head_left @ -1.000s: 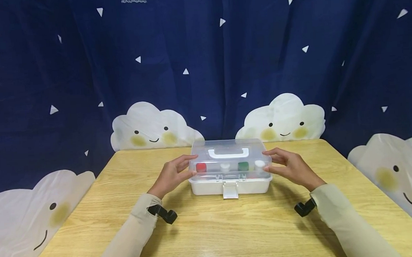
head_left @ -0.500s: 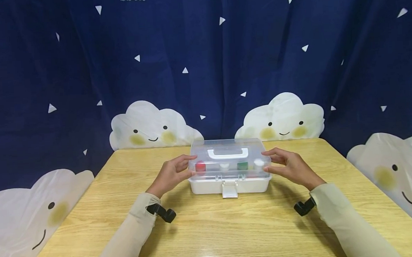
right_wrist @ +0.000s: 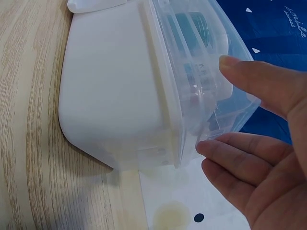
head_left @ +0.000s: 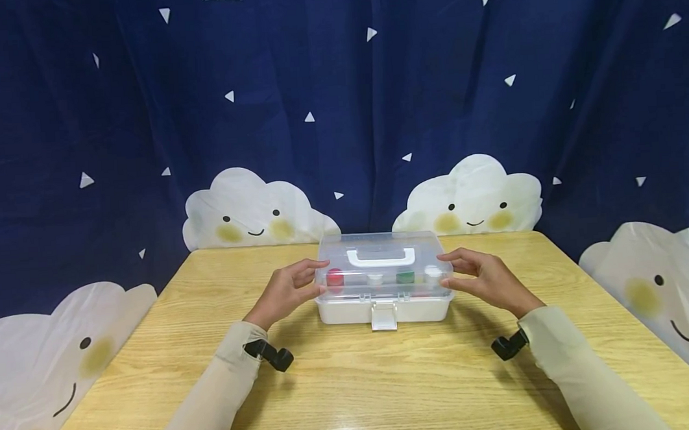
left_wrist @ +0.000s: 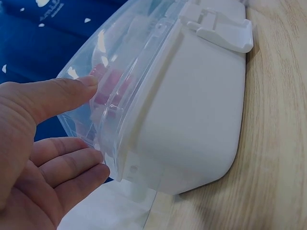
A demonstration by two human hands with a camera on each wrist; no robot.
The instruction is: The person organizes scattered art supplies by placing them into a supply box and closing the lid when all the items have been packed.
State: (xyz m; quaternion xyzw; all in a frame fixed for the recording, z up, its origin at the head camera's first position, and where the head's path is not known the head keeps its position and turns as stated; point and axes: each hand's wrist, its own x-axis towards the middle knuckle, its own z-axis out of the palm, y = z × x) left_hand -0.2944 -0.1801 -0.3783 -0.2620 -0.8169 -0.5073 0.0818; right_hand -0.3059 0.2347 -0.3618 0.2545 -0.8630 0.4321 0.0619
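Note:
A storage box with a white base (head_left: pixel 350 313) stands on the table, its clear lid (head_left: pixel 337 244) down. The front latch (head_left: pixel 384 318) hangs away from the lid. A white carry handle (head_left: pixel 382 260) lies on top. My left hand (head_left: pixel 284 293) holds the lid's left end, thumb at the front and fingers at the side. At the right end, my right hand (head_left: pixel 491 282) holds it the same way. Through the plastic show a red item (head_left: pixel 335 278), a green one (head_left: pixel 405 277) and white ones (head_left: pixel 433 274); their full shapes are blurred.
The box sits towards the far edge of the wooden table (head_left: pixel 377 388). Behind hangs a dark blue curtain (head_left: pixel 337 79) printed with clouds and triangles. Both wrists wear black mounts, the left mount (head_left: pixel 276 356) and the right mount (head_left: pixel 509 346).
The view has shifted very slightly. Hands, lid and latch look the same as before.

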